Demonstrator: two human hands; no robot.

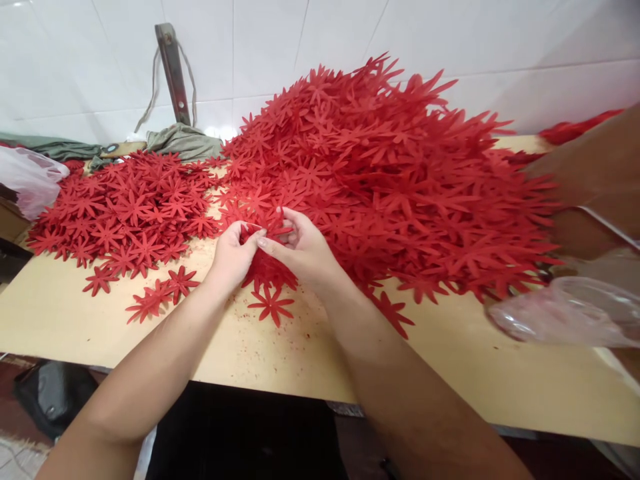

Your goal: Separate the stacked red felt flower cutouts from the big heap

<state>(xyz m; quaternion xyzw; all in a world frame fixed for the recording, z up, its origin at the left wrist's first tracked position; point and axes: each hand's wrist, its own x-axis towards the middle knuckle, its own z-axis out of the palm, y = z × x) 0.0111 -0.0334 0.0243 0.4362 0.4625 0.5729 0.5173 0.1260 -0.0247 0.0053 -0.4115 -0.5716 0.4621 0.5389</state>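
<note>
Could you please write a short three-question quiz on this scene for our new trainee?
1. True or false: the larger heap of red flowers lies to the right of the smaller heap.
2. What is between the fingers of the left hand and right hand?
A) A plastic bag
B) Red flower material
C) Grey cloth
3. What colour is the tiled wall behind the table?

Key: 1. True; 2. B; 3. White.

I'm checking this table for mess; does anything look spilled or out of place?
Yes: reddish crumbs speckle the table below a loose red flower shape, looking like spilled scraps. Some other flower shapes lie just off the left pile.
</note>
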